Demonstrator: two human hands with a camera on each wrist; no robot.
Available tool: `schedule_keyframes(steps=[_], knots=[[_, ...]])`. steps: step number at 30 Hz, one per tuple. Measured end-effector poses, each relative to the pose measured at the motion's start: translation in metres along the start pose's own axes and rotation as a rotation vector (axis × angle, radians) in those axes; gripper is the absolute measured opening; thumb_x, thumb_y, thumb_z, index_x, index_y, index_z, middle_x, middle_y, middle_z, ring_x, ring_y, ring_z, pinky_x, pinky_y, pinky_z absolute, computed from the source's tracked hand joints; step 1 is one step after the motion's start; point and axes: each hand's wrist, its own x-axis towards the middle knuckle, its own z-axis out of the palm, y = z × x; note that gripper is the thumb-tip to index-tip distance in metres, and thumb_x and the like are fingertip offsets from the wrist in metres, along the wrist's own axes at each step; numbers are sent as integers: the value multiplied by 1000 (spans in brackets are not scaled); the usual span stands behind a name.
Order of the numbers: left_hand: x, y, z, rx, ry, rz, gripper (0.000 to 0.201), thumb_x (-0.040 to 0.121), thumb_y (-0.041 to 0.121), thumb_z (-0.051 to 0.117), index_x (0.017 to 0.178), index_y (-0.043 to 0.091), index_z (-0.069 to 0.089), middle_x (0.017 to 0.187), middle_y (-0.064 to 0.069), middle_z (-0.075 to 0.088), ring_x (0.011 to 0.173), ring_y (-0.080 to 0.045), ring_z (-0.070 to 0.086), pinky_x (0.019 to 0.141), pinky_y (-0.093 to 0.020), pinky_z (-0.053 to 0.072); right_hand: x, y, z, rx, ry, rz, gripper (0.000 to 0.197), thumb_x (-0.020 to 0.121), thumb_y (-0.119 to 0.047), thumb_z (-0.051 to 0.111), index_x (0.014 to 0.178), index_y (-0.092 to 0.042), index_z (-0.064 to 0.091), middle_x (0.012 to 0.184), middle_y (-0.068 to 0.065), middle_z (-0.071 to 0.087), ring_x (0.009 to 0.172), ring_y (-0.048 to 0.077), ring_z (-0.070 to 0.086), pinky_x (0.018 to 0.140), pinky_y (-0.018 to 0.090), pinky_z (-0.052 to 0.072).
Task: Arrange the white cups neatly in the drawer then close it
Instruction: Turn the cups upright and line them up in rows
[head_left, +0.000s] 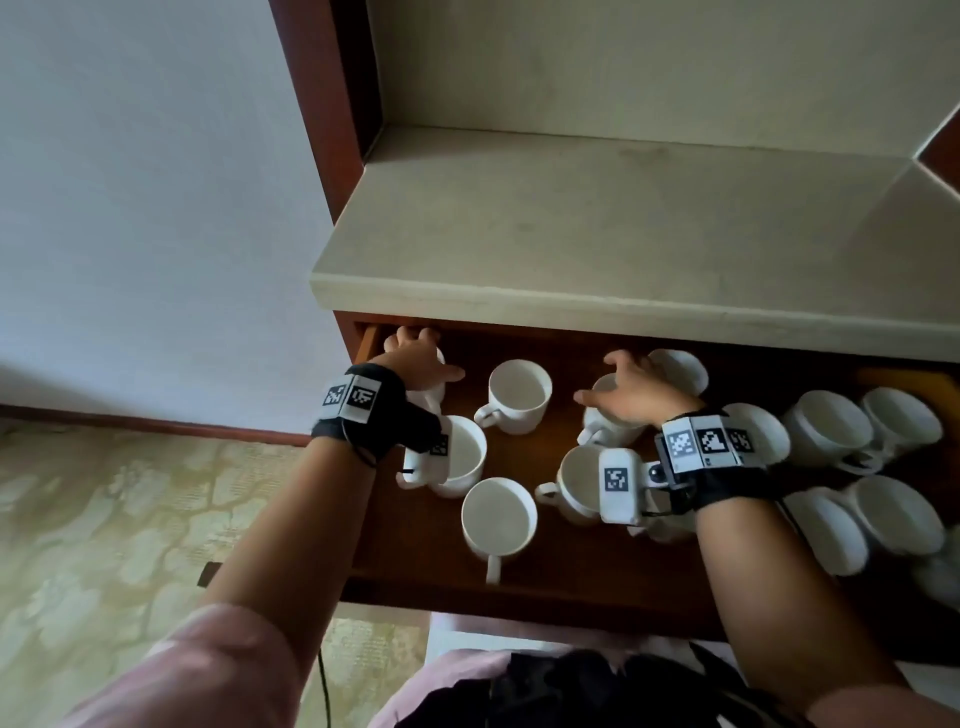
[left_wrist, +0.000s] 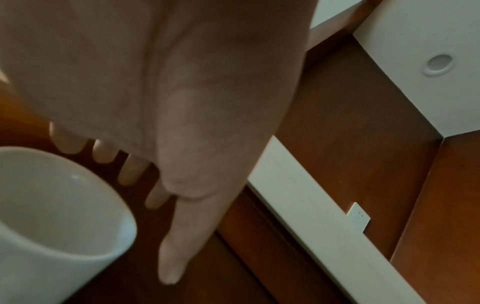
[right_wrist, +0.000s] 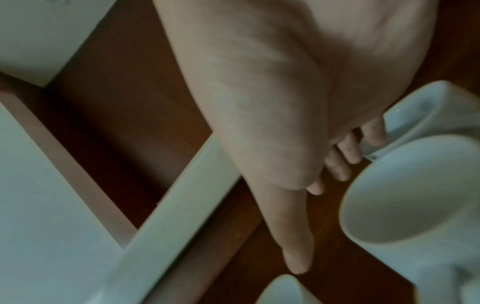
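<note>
The wooden drawer (head_left: 519, 592) stands pulled out with several white cups in it. My left hand (head_left: 431, 353) reaches into the back left corner, fingers spread over a cup (head_left: 439, 387) without gripping it. In the left wrist view that hand (left_wrist: 155, 197) is straight-fingered beside a cup (left_wrist: 52, 216). My right hand (head_left: 618, 384) hovers spread over a cup (head_left: 608, 421) at mid back. Its fingertips (right_wrist: 374, 135) reach the rim of a further cup (right_wrist: 420, 107), beside a nearer cup (right_wrist: 405, 195). Upright cups (head_left: 519, 395) (head_left: 498, 514) stand between my arms.
Several cups lie tipped on their sides at the drawer's right end (head_left: 826, 426) (head_left: 893, 514). A beige countertop (head_left: 571, 249) overhangs the drawer's back. A white wall and patterned floor (head_left: 104, 519) lie to the left.
</note>
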Motion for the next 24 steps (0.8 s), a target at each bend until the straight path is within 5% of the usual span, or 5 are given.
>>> schedule_keyframes(steps=[11,24], knots=[[12,-13,17,-93,66,1,76,87,44,60,146,14,23,147,-18,25,137,-38,23,110,-47,26,12,24,14,125,-97,-99,80,83,-50,64,146,-24,21,148,11,29,135,27,34,109,39,31],[20,-31,15,-114,47,49,72,82,38,68,144,24,32,141,-13,34,128,-42,36,104,-49,37,21,33,19,38,-35,-229,67,87,-44,61,142,-19,31,143,7,29,133,24,32,107,37,30]])
